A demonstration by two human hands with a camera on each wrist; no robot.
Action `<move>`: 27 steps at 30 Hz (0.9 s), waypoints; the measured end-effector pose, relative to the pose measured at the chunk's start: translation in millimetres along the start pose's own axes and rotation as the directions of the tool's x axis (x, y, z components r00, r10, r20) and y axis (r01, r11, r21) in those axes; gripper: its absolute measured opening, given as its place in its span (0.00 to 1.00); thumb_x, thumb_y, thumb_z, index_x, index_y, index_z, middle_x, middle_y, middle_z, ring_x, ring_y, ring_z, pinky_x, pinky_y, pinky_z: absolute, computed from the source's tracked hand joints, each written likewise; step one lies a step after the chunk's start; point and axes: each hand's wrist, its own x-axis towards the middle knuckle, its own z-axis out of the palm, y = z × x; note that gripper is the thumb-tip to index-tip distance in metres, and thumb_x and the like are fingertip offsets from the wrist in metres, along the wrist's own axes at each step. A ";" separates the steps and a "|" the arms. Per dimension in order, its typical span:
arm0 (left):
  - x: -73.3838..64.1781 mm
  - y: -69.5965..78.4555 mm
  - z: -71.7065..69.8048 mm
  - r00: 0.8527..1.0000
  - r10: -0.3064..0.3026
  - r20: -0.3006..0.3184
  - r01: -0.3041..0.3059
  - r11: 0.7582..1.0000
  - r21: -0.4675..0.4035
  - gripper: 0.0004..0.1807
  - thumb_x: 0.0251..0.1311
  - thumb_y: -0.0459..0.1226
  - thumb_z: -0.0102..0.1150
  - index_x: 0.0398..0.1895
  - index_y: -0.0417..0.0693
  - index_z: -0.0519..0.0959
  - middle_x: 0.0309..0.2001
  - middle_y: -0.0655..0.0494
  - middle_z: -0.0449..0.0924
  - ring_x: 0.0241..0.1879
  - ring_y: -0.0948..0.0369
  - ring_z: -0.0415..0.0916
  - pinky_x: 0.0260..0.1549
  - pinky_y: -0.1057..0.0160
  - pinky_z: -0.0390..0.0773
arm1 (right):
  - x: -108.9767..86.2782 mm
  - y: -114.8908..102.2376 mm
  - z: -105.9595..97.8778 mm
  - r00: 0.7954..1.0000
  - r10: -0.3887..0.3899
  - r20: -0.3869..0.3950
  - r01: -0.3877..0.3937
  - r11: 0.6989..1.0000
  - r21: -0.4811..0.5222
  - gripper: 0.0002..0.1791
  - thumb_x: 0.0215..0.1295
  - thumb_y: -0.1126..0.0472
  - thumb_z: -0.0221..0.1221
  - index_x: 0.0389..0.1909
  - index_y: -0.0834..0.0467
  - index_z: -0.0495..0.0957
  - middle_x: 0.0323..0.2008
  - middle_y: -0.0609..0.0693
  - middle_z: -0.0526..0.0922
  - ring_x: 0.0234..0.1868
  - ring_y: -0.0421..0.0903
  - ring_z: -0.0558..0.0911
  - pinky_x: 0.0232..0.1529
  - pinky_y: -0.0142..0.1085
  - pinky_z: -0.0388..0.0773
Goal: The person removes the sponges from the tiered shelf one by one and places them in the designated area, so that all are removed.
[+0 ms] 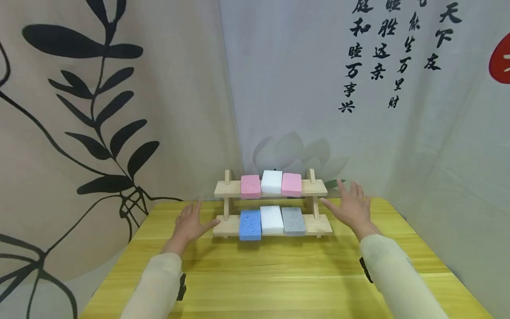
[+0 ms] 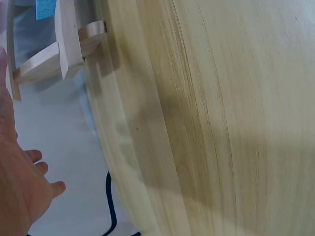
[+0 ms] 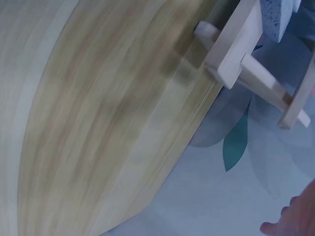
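Observation:
A two-tier wooden rack [image 1: 231, 188] stands at the back of the table, bearing several sponge blocks. On its upper shelf sit a pink sponge [image 1: 250, 186], a white sponge [image 1: 272, 182] and another pink sponge [image 1: 291, 184]. The lower shelf carries a blue sponge [image 1: 250, 225], a white sponge [image 1: 272, 220] and a grey sponge [image 1: 293, 221]. My left hand [image 1: 190, 225] is spread at the rack's left end, thumb pointing toward the lower shelf. Beyond the right end, my right hand [image 1: 352, 207] is raised with fingers apart. Neither hand holds anything.
The yellow wood-grain table [image 1: 255, 274] runs from the rack toward me. Close behind it hangs a pale cloth backdrop [image 1: 287, 88] printed with dark leaves and writing, folding round on both sides. Dark bands [image 1: 181, 287] circle my sleeved wrists.

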 end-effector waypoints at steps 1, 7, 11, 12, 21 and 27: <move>0.1 1.3 0.4 1.000 -0.002 0.003 0.002 1.000 -0.015 0.62 0.58 0.71 0.51 0.79 0.40 0.38 0.76 0.28 0.37 0.73 0.32 0.35 0.65 0.29 0.37 | 0.4 -2.8 0.0 1.000 -0.005 -0.008 0.005 1.000 0.009 0.55 0.64 0.25 0.48 0.79 0.58 0.44 0.74 0.74 0.39 0.73 0.73 0.39 0.62 0.75 0.37; 1.4 6.5 4.4 1.000 -0.016 0.013 0.017 0.995 -0.097 0.59 0.61 0.67 0.53 0.80 0.43 0.36 0.75 0.28 0.38 0.73 0.31 0.36 0.65 0.29 0.40 | 2.1 -18.1 0.5 0.999 -0.021 -0.032 0.022 0.998 0.051 0.53 0.66 0.27 0.48 0.79 0.58 0.45 0.74 0.73 0.43 0.73 0.73 0.44 0.64 0.72 0.43; 2.4 8.4 9.0 0.999 -0.035 0.024 0.038 0.985 -0.166 0.58 0.62 0.66 0.54 0.80 0.46 0.36 0.76 0.30 0.37 0.73 0.32 0.36 0.64 0.28 0.44 | 4.3 -25.6 3.6 0.999 -0.005 -0.047 0.009 0.996 0.087 0.53 0.66 0.26 0.47 0.79 0.56 0.44 0.74 0.73 0.44 0.72 0.73 0.46 0.64 0.72 0.44; 2.6 8.9 10.0 0.999 -0.039 0.028 0.043 0.982 -0.186 0.58 0.62 0.65 0.55 0.80 0.47 0.36 0.76 0.31 0.37 0.73 0.32 0.36 0.64 0.28 0.45 | 4.8 -27.3 4.3 0.999 0.002 -0.048 0.003 0.995 0.103 0.53 0.66 0.26 0.47 0.79 0.56 0.44 0.74 0.72 0.44 0.72 0.73 0.46 0.64 0.72 0.44; 5.8 12.2 17.8 0.998 -0.054 0.042 0.065 0.940 -0.334 0.57 0.62 0.62 0.59 0.81 0.49 0.37 0.77 0.32 0.35 0.74 0.33 0.35 0.64 0.29 0.48 | 9.2 -44.0 9.0 0.997 0.060 -0.040 -0.050 0.973 0.224 0.54 0.67 0.27 0.48 0.80 0.57 0.40 0.75 0.71 0.45 0.73 0.72 0.46 0.66 0.69 0.44; 5.6 11.3 23.6 0.997 -0.061 0.052 0.077 0.904 -0.421 0.55 0.63 0.58 0.61 0.80 0.46 0.40 0.76 0.31 0.38 0.74 0.34 0.38 0.65 0.32 0.48 | 13.7 -57.9 14.9 0.992 0.118 -0.045 -0.096 0.938 0.333 0.56 0.65 0.26 0.49 0.80 0.57 0.41 0.75 0.68 0.49 0.73 0.69 0.49 0.68 0.65 0.49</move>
